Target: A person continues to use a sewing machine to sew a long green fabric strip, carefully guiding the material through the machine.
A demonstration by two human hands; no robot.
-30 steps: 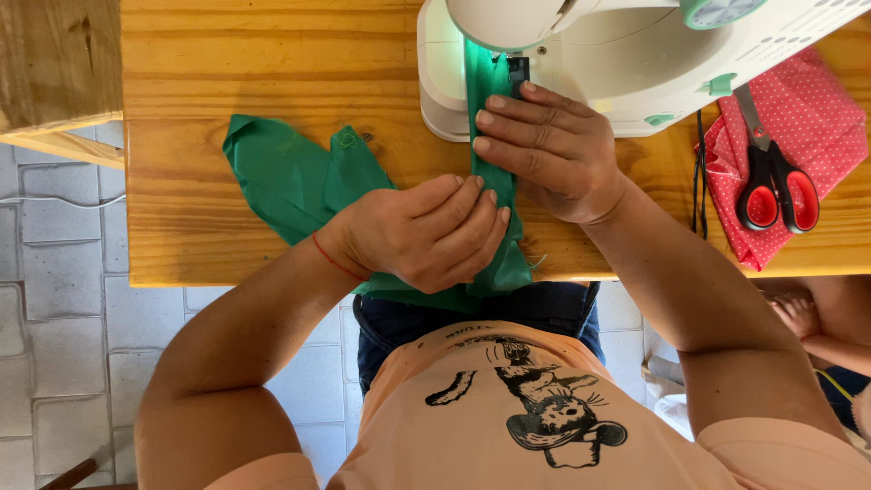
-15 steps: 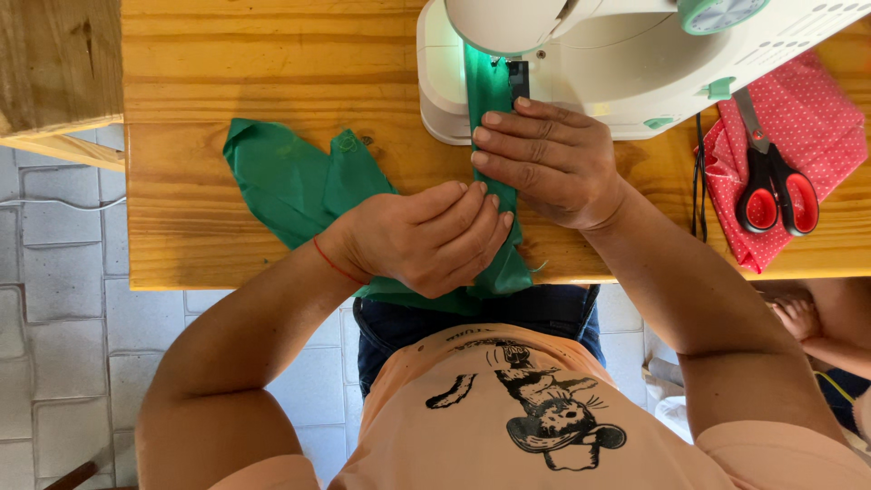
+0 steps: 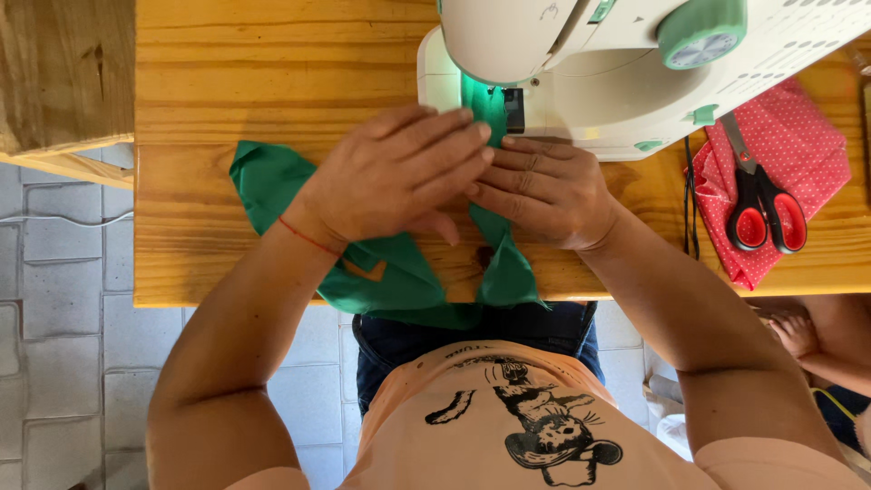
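Note:
A green fabric piece point(image 3: 272, 177) lies on the wooden table point(image 3: 272, 73), and a narrow strip of it runs up under the needle of a white and mint sewing machine point(image 3: 617, 63). My left hand point(image 3: 399, 177) lies flat over the strip just in front of the machine, fingers pointing right. My right hand point(image 3: 540, 191) presses the strip down beside it, fingertips meeting the left fingers near the needle. The cloth's lower end hangs over the table's front edge.
Red-handled scissors point(image 3: 762, 204) lie on a red dotted cloth point(image 3: 807, 154) at the table's right. A second wooden surface point(image 3: 63, 82) stands at the left. Tiled floor point(image 3: 63, 363) shows below. Another person's hand point(image 3: 794, 331) is at the lower right.
My left hand has moved up from the table's front edge to the machine. The green cloth has been drawn further toward the needle.

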